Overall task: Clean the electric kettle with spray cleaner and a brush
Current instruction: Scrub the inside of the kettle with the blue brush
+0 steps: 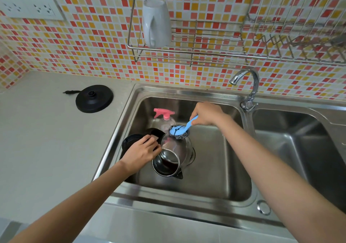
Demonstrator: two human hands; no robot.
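Note:
A steel electric kettle (175,154) lies tilted in the left sink basin (215,168), its open mouth facing me and its black lid swung open to the left. My left hand (140,152) grips the kettle's black handle. My right hand (206,113) holds the blue handle of a brush (180,129), whose steel-wool head rests against the kettle's upper outer wall. A clear spray bottle with a pink trigger (164,114) stands in the basin just behind the kettle.
The kettle's black base (94,98) with its cord sits on the grey counter at left. A chrome tap (247,91) stands between the two basins. Above hang a wire rack (187,51) holding a white mug (156,23) and wall sockets (28,8).

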